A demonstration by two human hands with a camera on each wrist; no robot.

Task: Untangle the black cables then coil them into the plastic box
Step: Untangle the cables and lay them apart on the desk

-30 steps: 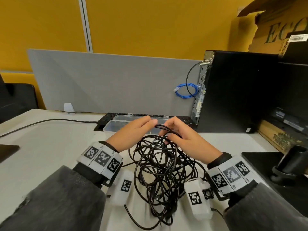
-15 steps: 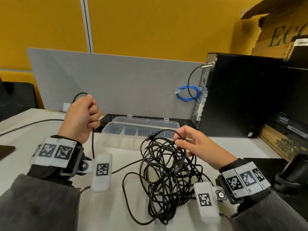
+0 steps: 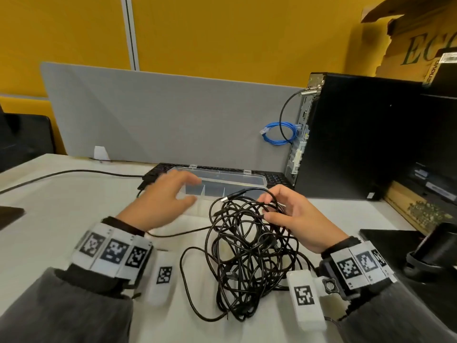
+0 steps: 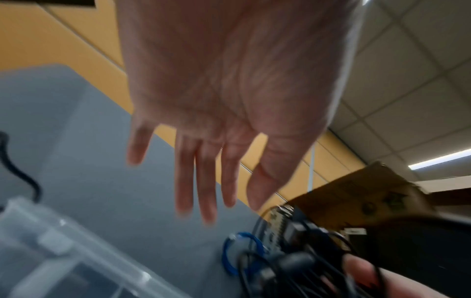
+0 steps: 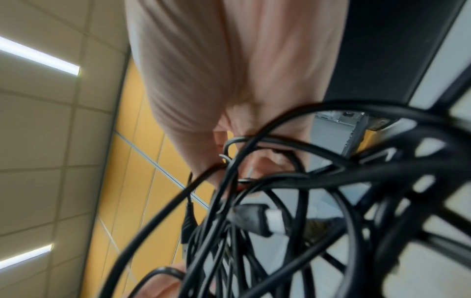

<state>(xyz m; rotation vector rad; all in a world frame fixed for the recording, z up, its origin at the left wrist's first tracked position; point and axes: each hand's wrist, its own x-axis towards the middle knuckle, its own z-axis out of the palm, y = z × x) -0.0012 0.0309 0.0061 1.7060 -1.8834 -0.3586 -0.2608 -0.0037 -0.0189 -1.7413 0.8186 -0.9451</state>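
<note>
Left hand [image 3: 163,201] now hanging open over the desk [image 3: 49,219], fingers spread and straight, gripping nothing at all; same story in the left wrist view, palm bare, fingers apart. Half a second back, that hand fisted high left of the tangle, hauling a strand upward. Now dropped low, reaching back in beside the tangle. Strand let go, then: probably the loose black line [image 3: 178,234] trailing along the desk left of the tangle, though not certain which cable it is.

Right hand [image 3: 294,216] staying put on the far right top of the tangled black cables [image 3: 247,248], fingertips pinching a couple of loops, just as half a second ago. Right wrist view crowded with black loops and a connector [image 5: 257,218] right below the fingers.

Tangle itself sitting on the desk between the two wrists, sagging lower than before with the upward pull gone. One USB plug [image 3: 228,197] poking up at the far edge of the tangle, toward the clear plastic box [image 3: 230,179]. Box lying open just behind the tangle, dividers showing, no cable inside yet.

Meaning for the job: one end seemingly drawn partly free, most of the knot untouched, coiling not begun. Likely next: left hand going for a fresh strand, maybe that plug end.
</note>
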